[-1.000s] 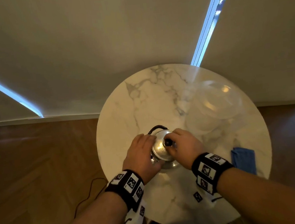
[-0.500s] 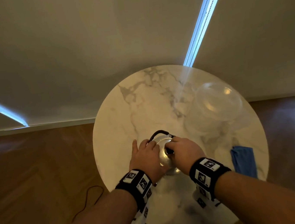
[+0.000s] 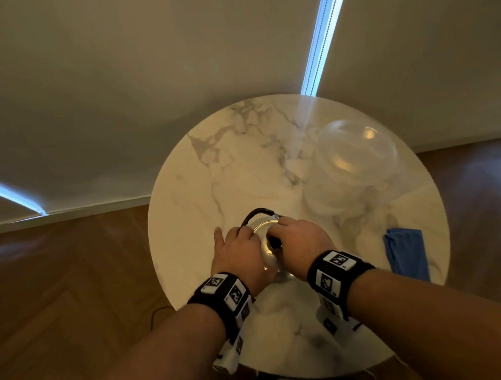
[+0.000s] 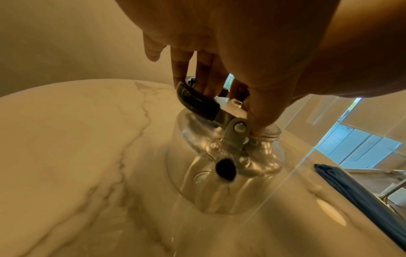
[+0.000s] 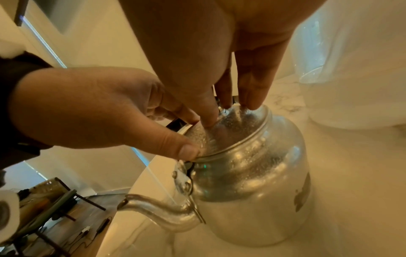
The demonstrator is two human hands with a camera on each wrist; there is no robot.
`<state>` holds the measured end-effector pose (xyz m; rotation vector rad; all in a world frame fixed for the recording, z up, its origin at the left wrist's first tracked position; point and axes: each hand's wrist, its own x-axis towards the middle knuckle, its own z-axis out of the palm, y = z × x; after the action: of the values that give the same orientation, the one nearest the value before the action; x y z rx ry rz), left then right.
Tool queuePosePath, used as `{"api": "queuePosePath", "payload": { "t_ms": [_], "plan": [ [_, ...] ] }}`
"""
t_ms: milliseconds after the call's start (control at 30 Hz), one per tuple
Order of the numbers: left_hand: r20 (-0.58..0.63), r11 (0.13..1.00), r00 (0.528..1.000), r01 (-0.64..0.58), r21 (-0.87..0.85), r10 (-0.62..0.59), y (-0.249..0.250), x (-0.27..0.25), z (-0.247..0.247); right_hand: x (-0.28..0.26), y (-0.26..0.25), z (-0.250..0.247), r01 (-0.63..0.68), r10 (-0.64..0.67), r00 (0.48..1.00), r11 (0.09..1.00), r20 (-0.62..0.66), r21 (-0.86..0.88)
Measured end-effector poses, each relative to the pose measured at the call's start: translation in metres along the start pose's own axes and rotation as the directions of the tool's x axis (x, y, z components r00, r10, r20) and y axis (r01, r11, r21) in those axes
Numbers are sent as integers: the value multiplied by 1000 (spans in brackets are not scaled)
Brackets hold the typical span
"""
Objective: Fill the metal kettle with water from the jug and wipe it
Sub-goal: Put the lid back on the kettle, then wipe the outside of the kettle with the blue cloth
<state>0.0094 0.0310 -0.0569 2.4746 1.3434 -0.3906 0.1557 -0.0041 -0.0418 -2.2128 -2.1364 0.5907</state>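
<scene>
The metal kettle [image 5: 252,182] is standing near the table's [image 3: 181,197] near edge, and its lid [image 5: 230,128] is still sitting on it. The left hand [image 3: 237,250] is curling round the rim and bracing it. The right hand [image 3: 303,240] is pinching the lid's knob [image 3: 274,241]. Lifting straight up seems best. The jug [image 3: 355,165] is standing far right and the blue cloth [image 3: 406,253] near right; open room is lying far left.

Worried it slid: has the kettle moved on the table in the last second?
No. The kettle keeps its place on the table, left of the blue cloth and near the front edge.
</scene>
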Motion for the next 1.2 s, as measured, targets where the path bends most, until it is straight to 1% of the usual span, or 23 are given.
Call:
{"api": "queuePosePath", "payload": {
  "t_ms": [167,200,267,333,367,433,467,500,533,567,600,633,667,733,767,867,900,933,967,1033,1067,1133,1200],
  "plan": [
    [13,998,999,45,52,-46,9,-1,-3,0,6,7,63,-64,998,998,-27,-21],
    [11,997,998,55,62,-56,9,-3,-3,-3,10,6,77,-76,997,997,-25,8],
    [-14,996,998,64,64,-63,10,-8,-1,-17,26,1,67,-68,998,990,0,126],
    [-68,997,995,70,40,-67,12,-15,5,-39,55,1,7,-1,1000,967,-24,254],
    [-87,997,994,74,22,-72,15,-19,7,-53,71,2,-46,62,997,954,-46,298],
    [-165,996,983,80,-30,-84,26,-32,11,-81,115,7,-211,250,967,891,-46,402],
    [-236,996,968,73,-57,-84,28,-39,13,-90,135,10,-328,372,928,828,-8,455],
    [-312,995,946,62,-79,-84,36,-48,16,-100,159,12,-457,498,866,752,45,475],
    [-378,993,922,45,-106,-82,44,-57,19,-108,182,13,-579,613,784,665,98,471],
    [-416,990,906,24,-137,-80,52,-66,23,-114,204,17,-687,706,690,569,159,453],
    [-431,987,900,-3,-162,-69,60,-75,28,-119,223,20,-764,768,604,482,214,430],
    [-430,984,902,-34,-176,-46,68,-82,33,-122,240,26,-810,799,542,416,259,413],
    [-421,981,907,-70,-182,-14,77,-88,39,-123,252,30,-826,805,519,386,287,412],
    [-382,973,923,-130,-191,48,92,-94,51,-120,263,33,-811,788,543,401,290,427],
    [-355,969,932,-148,-198,70,100,-96,56,-119,259,29,-798,767,568,423,300,429],
    [-279,958,954,-172,-228,105,119,-99,66,-115,244,16,-749,643,660,522,388,409],
    [-262,954,960,-167,-249,99,124,-100,67,-114,237,14,-729,613,683,543,397,417],
    [-247,948,966,-144,-284,73,127,-101,67,-115,231,12,-707,586,705,538,399,460],
    [-230,937,973,-105,-332,27,129,-102,66,-117,224,9,-664,544,745,548,387,508],
    [-221,899,972,-28,-437,-77,128,-102,62,-121,207,6,-525,391,851,609,351,594],
    [-229,875,967,-11,-484,-114,126,-102,58,-123,196,3,-462,302,886,632,350,623],
    [-255,830,956,-21,-557,-147,123,-102,48,-129,165,-8,-375,126,914,618,385,690],
    [-276,755,946,-54,-654,-171,122,-101,38,-129,137,-12,-261,-19,933,650,358,714]
  ]
}}
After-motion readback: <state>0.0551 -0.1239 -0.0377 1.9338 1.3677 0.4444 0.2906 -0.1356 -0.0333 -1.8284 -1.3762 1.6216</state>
